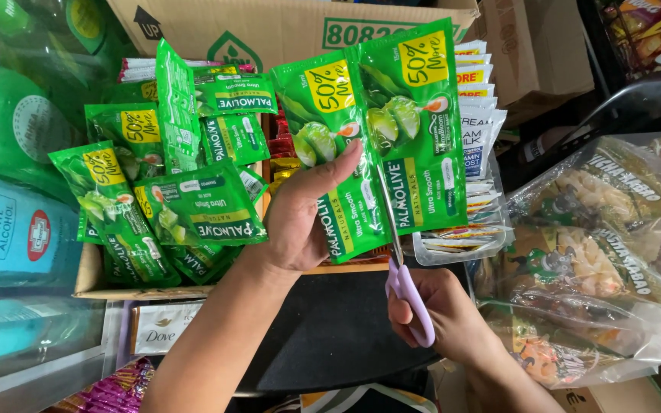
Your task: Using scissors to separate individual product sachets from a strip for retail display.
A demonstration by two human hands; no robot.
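Above box (86,284): left hand (300,222) pinches upright sachet strip (384,130); right hand (441,317) grips scissors (403,268), blades up.

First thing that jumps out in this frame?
Centre frame, the left hand holds up a joined pair of green sachets, and the right hand runs purple-handled scissors up the seam between them. To the left, a cardboard box brims with loose green sachets; clear snack bags crowd the right.

Dark gap (330,329) below open — sachet box (89,283) (left), snack bags (598,252) hem it.
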